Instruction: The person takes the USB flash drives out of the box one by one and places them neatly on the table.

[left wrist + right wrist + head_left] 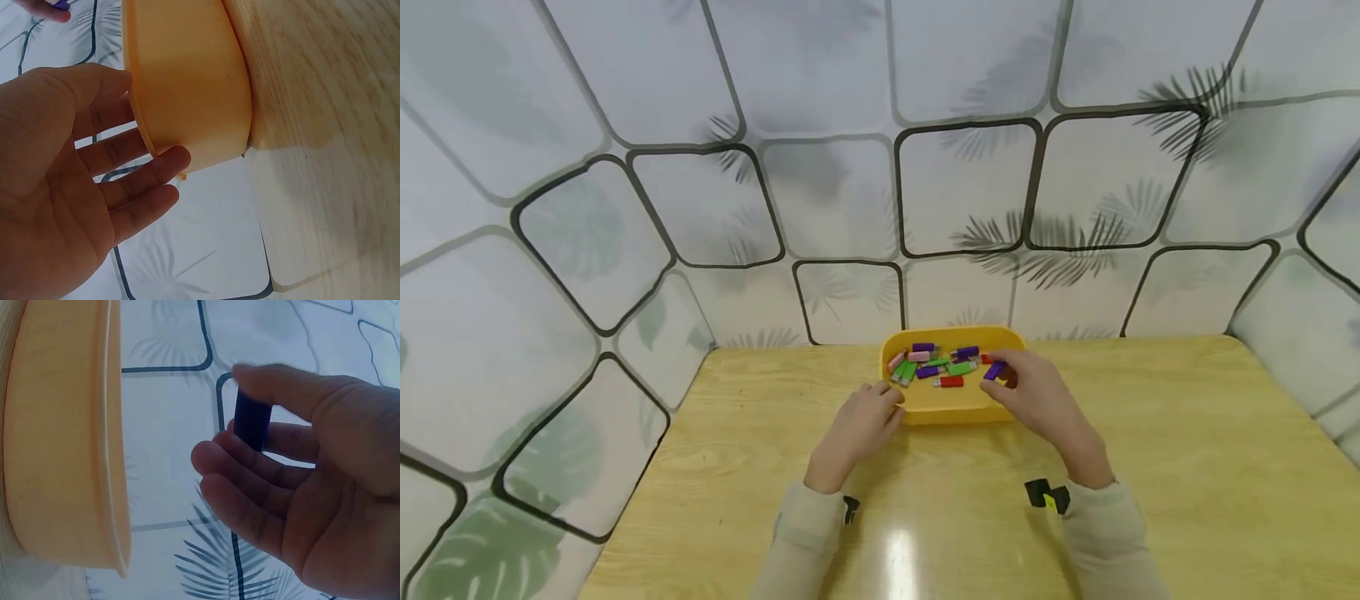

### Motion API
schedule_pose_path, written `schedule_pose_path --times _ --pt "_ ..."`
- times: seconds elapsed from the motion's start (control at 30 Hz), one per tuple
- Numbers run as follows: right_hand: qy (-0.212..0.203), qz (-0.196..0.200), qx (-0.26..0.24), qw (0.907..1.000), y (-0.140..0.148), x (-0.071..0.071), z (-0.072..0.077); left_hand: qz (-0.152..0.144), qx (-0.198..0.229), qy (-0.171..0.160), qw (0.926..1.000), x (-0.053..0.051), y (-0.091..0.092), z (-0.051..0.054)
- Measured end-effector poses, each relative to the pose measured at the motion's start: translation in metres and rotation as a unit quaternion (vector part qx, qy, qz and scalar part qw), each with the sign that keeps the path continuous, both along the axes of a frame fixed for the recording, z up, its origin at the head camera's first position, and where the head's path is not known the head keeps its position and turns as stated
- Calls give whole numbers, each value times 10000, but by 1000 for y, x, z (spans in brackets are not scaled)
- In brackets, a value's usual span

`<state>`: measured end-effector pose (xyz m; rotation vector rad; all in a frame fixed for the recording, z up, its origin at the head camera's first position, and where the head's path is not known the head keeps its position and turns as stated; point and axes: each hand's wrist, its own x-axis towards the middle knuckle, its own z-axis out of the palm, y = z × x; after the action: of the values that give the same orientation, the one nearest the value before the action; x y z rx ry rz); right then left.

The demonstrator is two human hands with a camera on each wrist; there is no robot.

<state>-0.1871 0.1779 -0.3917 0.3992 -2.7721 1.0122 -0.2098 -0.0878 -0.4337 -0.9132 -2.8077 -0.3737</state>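
Observation:
A yellow tray (958, 416) holds several USB flash drives in purple, pink, green and red. At its front left corner, my left hand (862, 421) grips the rim. The left wrist view shows this hand (69, 162) with some fingers behind the tray's rim (140, 125) and others outside the corner. My right hand (1043, 402) pinches a purple USB flash drive (996, 371) above the tray's right end. In the right wrist view the drive (252, 424) sits between thumb and fingers of the right hand (325, 469), apart from the tray wall (56, 437).
The tray stands at the back of a light wooden table (940, 500), close to a patterned wall covering (962, 192). A red USB flash drive (951, 382) and a green one (961, 367) lie inside near the middle.

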Motion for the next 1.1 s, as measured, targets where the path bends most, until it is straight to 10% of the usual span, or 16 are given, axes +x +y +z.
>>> schedule_pose_path --times 0.33,0.67,1.1 --pt "-511 262 917 9941 -10 13 1 19 16 237 9997 -4 2 3" --pt "-2183 903 699 9692 -10 18 -14 -91 -124 289 9995 -5 0 5" --pt "-2620 476 1174 9567 -6 21 -44 -101 -169 133 9997 1 1 3"
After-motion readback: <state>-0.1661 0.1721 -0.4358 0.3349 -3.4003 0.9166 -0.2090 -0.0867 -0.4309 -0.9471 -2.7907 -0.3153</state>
